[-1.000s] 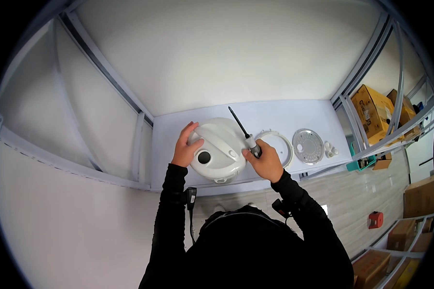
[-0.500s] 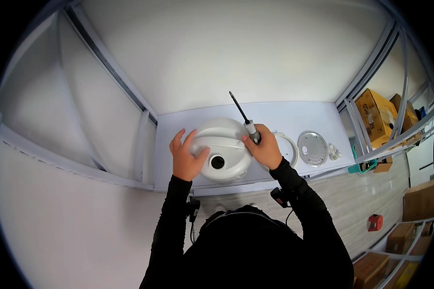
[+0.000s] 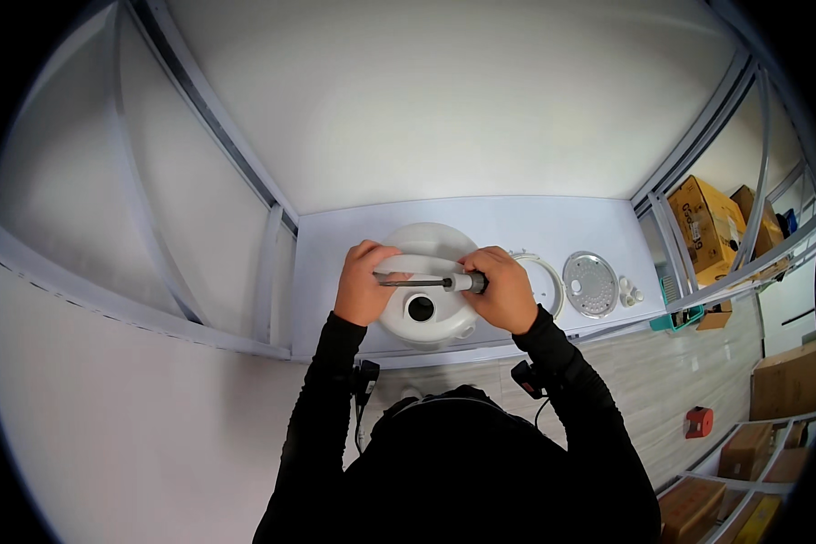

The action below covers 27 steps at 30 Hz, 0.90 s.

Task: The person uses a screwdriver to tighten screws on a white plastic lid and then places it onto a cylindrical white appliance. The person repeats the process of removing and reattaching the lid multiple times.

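A rounded white appliance lid [image 3: 433, 238] rests on the white table, with a round dark opening [image 3: 421, 308] on its near side. Across its top runs a curved white strip [image 3: 423, 264], perhaps its handle. My left hand [image 3: 363, 286] has its fingers closed around the strip's left end. At the right end, my right hand [image 3: 510, 290] grips a screwdriver [image 3: 459, 283] with a grey and white handle, its fingertips also touching the strip. The screwdriver's dark shaft lies level above the lid, pointing toward my left hand.
Right of the lid lie a white ring [image 3: 561, 292], a perforated metal disc [image 3: 591, 285] and small white parts [image 3: 630, 292]. Frame posts flank the white table [image 3: 553, 218]. Beyond the right end are a yellow-brown carton [image 3: 705, 227] and a teal basket [image 3: 669, 321]. A red object [image 3: 699, 422] stands on the floor.
The screwdriver has swung from pointing up and away to lying level, pointing left. My left hand, spread before, has closed on the strip; my right fingers have come onto its other end.
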Tool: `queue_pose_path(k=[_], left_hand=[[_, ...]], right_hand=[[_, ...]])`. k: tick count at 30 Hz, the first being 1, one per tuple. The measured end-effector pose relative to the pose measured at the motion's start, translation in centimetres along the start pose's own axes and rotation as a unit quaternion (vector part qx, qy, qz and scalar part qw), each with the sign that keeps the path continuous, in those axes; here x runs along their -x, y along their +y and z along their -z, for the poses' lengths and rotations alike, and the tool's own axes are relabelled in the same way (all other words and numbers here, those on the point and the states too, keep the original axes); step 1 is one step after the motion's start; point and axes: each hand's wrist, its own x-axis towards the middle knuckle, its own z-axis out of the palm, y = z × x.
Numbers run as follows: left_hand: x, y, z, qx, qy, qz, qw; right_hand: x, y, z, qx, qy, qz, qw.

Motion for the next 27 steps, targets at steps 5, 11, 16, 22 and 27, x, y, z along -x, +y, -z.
queue_pose_path(k=[5,11,16,22,27], left_hand=[[-0.7,1.0,0.4,0.071,0.023,-0.012,0.997],[-1.3,3.3,1.6,0.073,0.038,-0.049,0.995],[-1.8,5.4,3.4,0.080,0.039,-0.089,0.992],[-2.1,5.9,5.2,-0.057,0.053,-0.153,0.985],[-1.9,5.0,5.4,-0.054,0.057,-0.141,0.987]], right_hand=[[0.2,-0.1,-0.1,-0.023,0.023,-0.009,0.999],[0.3,-0.1,0.0,-0.074,0.034,0.002,0.997],[-0.1,0.1,0.2,-0.082,0.044,0.036,0.995],[-0.8,-0.1,0.2,-0.083,0.065,0.064,0.992],[-0.9,0.1,-0.2,-0.113,0.072,0.057,0.989]])
